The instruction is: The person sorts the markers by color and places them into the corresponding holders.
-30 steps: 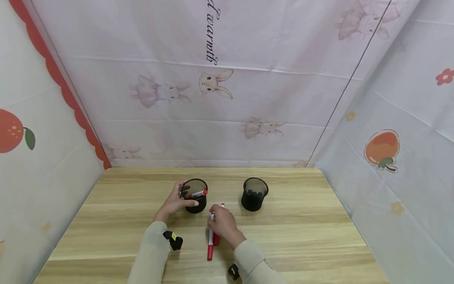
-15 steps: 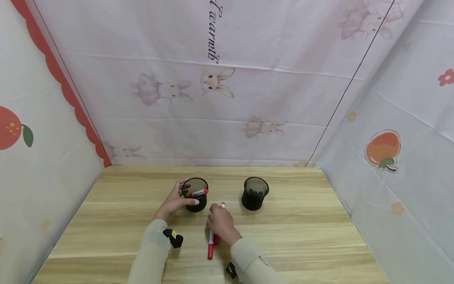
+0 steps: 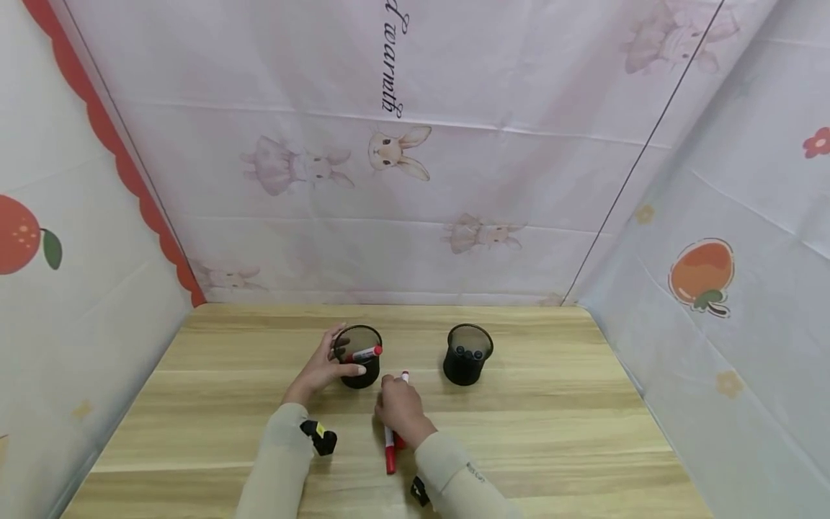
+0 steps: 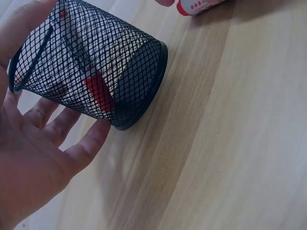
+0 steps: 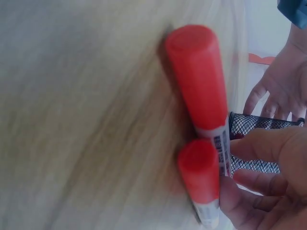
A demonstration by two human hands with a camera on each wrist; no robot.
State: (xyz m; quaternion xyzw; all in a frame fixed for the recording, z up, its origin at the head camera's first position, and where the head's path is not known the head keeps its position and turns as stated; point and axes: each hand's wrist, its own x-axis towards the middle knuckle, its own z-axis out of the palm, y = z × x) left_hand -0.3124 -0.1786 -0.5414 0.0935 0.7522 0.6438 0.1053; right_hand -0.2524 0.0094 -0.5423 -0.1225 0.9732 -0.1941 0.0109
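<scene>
My left hand (image 3: 324, 369) holds a black mesh pen holder (image 3: 368, 376) by its side, thumb in front and fingers behind. Inside leans a red-and-white marker (image 3: 364, 354), red end over the rim; the left wrist view shows its other red end (image 4: 99, 91) near the bottom. Right of this holder, my right hand (image 3: 400, 405) pinches a red-capped marker (image 3: 390, 460) low over the table between thumb and fingers. Right beside it lies a second red-capped marker (image 5: 199, 172), partly hidden by the hand in the head view.
Another black mesh pen holder (image 3: 463, 369) stands to the right, with several dark-ended pens (image 3: 468, 353) in it. The wooden table (image 3: 558, 432) meets fabric-covered walls (image 3: 389, 252) at the back and both sides.
My right hand has shifted slightly left, and the red cap of its marker has swung a little to the right. The left hand still holds the pen holder in place.
</scene>
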